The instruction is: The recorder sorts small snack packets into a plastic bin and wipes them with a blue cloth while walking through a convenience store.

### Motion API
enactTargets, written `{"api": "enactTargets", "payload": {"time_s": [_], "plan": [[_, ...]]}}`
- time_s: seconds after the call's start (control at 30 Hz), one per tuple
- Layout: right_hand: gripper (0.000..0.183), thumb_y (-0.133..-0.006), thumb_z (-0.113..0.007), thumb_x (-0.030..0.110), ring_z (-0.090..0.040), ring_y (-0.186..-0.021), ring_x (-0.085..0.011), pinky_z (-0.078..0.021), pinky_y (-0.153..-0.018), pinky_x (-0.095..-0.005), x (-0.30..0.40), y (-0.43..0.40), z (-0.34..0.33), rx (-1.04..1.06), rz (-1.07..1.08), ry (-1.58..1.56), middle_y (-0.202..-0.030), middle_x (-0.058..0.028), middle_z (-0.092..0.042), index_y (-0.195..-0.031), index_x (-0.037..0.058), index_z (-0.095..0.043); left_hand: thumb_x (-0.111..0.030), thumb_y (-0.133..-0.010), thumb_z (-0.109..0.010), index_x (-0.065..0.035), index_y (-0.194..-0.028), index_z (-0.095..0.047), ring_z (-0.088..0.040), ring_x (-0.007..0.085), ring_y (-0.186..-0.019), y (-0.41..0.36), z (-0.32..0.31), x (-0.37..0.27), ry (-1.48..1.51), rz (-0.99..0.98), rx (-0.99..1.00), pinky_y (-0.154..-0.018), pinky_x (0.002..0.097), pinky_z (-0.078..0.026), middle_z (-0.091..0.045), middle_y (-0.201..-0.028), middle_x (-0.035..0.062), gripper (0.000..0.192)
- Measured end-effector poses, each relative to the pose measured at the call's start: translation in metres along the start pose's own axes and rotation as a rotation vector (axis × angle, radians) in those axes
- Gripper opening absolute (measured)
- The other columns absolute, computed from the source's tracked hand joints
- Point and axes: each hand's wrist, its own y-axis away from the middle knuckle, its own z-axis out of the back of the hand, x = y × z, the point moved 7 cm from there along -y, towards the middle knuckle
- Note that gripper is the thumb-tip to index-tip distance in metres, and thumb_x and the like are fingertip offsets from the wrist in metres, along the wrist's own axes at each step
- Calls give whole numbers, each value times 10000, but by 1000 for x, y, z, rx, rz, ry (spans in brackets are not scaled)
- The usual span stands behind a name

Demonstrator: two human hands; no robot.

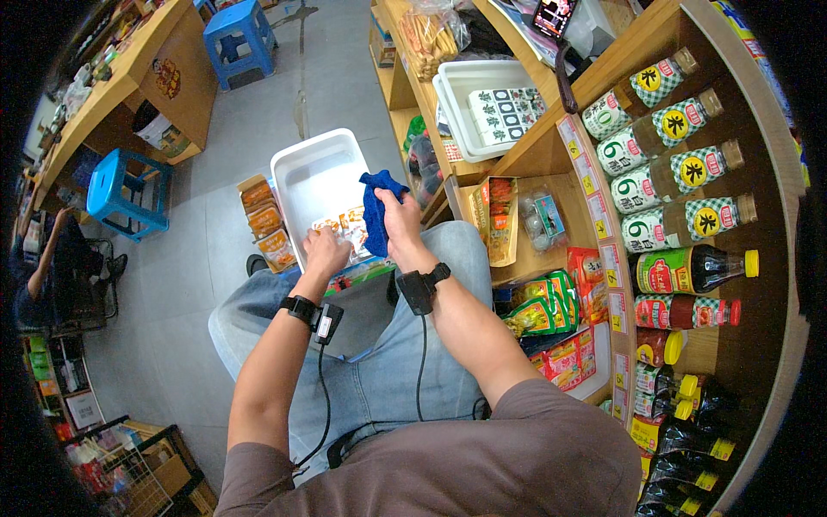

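Observation:
A dark blue cloth is bunched in my right hand, over the right side of a white plastic tub. My left hand reaches down into the near end of that tub. Its fingertips touch small white-and-orange snack packets lying there; whether they grip one is hidden. Against the tub's left side stands an open carton of orange-brown packets. Part of a colourful printed box or package shows under the tub's near edge, by my knees.
On my right, wooden shelves hold vinegar bottles, sauce bottles and food packets. Another white tub holds mahjong tiles. Blue plastic stools stand at the left, where a seated person's arm shows.

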Motion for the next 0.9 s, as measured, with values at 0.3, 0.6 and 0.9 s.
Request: {"api": "enactTargets", "payload": {"time_s": [0.3, 0.6, 0.9], "plan": [[130, -896, -691, 154, -585, -648, -82, -475, -584, -258, -2, 3, -5, 3, -24, 4, -798, 15, -658, -937, 31, -707, -320, -826, -708, 69, -1234, -600, -545, 506, -1162, 17, 14, -1, 58, -132, -44, -1047, 561, -408, -594, -1213, 353, 573], [133, -907, -681, 139, -601, -665, -89, -491, -596, -263, 2, 9, -8, 26, -34, -3, -813, 9, -666, -961, 21, -710, -60, -982, -640, 10, -1171, -645, -650, 142, -971, 90, 127, 10, 640, -322, -403, -846, 291, -530, -702, -1089, 81, 201], [234, -920, -685, 159, -702, -779, -163, -596, -667, -301, -7, 3, -4, 85, -71, 16, -939, -81, -708, -1075, -15, -662, -63, -929, -664, -14, -1232, -618, -621, 205, -1068, 112, 173, 111, 432, -175, -741, -827, 310, -532, -646, -1176, 109, 310]]}}
